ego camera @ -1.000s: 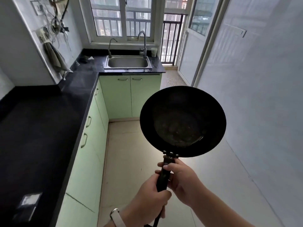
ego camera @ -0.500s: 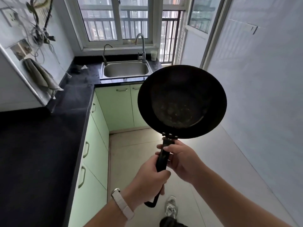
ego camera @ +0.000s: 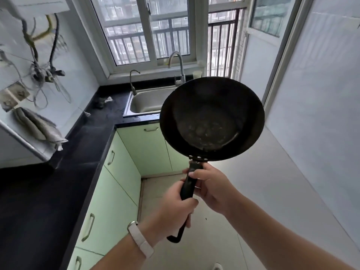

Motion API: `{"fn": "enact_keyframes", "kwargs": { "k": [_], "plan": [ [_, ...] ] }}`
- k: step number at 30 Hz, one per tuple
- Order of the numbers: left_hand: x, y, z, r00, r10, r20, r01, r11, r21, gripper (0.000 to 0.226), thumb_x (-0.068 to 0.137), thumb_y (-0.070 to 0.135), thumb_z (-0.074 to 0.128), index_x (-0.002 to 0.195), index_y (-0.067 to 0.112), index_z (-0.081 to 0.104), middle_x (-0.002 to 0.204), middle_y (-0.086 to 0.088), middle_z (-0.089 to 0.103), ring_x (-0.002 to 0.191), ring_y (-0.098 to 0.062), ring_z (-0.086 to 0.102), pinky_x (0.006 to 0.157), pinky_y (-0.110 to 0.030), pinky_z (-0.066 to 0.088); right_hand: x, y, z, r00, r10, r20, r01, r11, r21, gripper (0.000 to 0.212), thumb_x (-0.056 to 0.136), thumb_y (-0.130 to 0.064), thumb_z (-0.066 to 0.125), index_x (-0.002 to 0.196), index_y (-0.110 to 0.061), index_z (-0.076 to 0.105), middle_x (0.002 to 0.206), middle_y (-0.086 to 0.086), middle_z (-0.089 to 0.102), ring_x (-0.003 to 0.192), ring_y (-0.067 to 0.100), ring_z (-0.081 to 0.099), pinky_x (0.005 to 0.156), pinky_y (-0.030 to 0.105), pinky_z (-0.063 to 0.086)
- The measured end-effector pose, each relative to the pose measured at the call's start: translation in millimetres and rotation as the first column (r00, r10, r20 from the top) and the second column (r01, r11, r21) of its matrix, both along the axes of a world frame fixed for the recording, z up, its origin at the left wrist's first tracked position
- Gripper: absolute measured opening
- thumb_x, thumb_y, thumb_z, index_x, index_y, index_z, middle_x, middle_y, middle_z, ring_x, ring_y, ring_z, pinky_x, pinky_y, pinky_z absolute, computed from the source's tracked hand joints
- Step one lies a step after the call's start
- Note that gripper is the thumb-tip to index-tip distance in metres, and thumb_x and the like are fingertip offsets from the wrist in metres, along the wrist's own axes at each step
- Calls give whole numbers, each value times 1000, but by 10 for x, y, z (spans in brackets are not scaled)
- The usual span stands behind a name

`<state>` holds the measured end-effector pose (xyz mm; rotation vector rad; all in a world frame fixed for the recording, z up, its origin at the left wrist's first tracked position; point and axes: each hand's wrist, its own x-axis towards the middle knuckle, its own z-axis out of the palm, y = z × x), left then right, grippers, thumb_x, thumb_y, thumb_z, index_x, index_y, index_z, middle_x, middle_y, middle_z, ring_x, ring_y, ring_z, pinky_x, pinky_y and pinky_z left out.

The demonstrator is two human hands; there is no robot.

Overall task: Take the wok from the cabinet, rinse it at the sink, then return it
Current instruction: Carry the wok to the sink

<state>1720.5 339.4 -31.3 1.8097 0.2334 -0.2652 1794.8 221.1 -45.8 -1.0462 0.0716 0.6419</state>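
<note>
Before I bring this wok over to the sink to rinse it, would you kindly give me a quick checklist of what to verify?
1. Grip: left hand and right hand both wrap the handle of the wok: ok.
2. Wok holds nothing loose, only speckled residue inside: ok.
3. Sink basin free: the visible part is bare, the right part is hidden behind the wok: cannot tell.
4. Water running: no stream under the tall faucet: not ok.
5. Cup beside the faucet out of the wok's way: cannot tell.
</note>
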Motion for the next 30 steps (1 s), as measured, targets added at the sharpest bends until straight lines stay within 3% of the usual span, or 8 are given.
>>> {"fn": "enact_keyframes", "kwargs": {
  "k": [13, 21, 25, 30],
  "plan": [
    [1606, 241, -147, 999, -26, -36, 25, 999, -19, 25, 84, -4, 52, 109, 0, 54, 58, -5, 50, 37, -15, 49, 39, -24, 40, 1599, 205, -106, 999, 7, -44, -9, 1000, -26, 25, 91, 13, 47, 112, 1, 55, 104, 15, 63, 85, 28, 68, 72, 36, 57],
    [2906, 948, -394, 994, -68, -90, 64, 997, -49, 21, 84, -3, 52, 105, -2, 53, 57, -5, 50, 35, -16, 48, 39, -24, 39, 2794, 896, -303, 993, -54, -103, 42, 993, -113, 23, 92, 13, 46, 109, 0, 54, 103, 16, 63, 82, 27, 66, 69, 36, 56],
    [3490, 1377, -407, 991, -86, -99, 79, 995, -66, 21, 83, 2, 53, 104, -1, 54, 60, -7, 52, 37, -18, 49, 40, -26, 41, 3361, 1308, -343, 990, -74, -117, 57, 988, -144, 19, 93, 11, 47, 105, 0, 55, 101, 15, 64, 85, 28, 66, 75, 42, 55],
    [3988, 1802, -440, 992, -89, -91, 84, 995, -57, 13, 84, -1, 53, 96, 5, 54, 58, -4, 51, 36, -15, 47, 39, -25, 39, 3881, 1758, -360, 990, -40, -137, 14, 983, -185, 17, 94, 10, 47, 106, 1, 56, 96, 13, 64, 80, 25, 68, 71, 36, 57]
  ]
}}
